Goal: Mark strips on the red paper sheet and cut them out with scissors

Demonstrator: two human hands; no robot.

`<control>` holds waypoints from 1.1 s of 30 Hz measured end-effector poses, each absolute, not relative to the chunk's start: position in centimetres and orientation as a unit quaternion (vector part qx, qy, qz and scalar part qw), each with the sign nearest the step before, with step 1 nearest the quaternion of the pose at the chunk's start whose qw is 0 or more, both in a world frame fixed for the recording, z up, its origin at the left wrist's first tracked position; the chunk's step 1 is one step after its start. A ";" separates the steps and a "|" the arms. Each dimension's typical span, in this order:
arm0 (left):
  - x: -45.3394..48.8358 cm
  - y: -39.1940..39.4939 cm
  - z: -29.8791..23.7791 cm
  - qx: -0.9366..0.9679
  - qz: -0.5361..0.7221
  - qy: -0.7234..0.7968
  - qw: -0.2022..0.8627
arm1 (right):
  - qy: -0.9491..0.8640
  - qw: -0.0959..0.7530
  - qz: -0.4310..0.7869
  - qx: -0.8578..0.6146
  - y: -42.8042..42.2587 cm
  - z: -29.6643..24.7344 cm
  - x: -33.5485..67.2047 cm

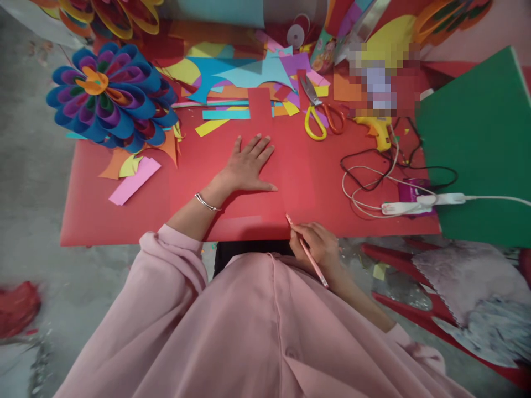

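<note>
My left hand [248, 166] lies flat with its fingers stretched out on a red paper strip [286, 171] that runs from the near table edge towards the back. A silver bangle sits on that wrist. My right hand [316, 243] is closed round a pink pencil [307, 251], whose tip touches the red strip near the front edge of the red table [99, 221]. Pink sleeves cover both arms.
A blue and purple paper flower [111, 91] stands at the left. Scissors [318, 108] with yellow and orange handles, a yellow glue gun [378, 131], cables and a white power strip [418, 204] lie to the right. A green sheet [485, 149] fills the right side. Coloured paper scraps crowd the back.
</note>
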State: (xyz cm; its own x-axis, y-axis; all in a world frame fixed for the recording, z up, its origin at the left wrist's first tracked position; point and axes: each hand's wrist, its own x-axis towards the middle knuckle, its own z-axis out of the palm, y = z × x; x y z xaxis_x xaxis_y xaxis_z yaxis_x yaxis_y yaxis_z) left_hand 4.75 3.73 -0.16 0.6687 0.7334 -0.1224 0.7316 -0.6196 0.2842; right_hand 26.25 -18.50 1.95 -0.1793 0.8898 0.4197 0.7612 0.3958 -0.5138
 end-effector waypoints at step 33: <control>5.2 3.2 0.3 0.896 -0.010 0.421 0.139 | -0.730 0.293 0.055 -0.615 6.7 -1.1 23.8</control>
State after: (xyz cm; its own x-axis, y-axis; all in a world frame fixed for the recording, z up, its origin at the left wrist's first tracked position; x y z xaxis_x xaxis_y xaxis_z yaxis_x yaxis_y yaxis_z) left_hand 5.23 3.18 0.29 0.6453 0.7520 -0.1345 0.7575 -0.6071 0.2400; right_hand 23.77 6.74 -1.09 -0.0724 0.9301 0.3602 0.8654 0.2382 -0.4409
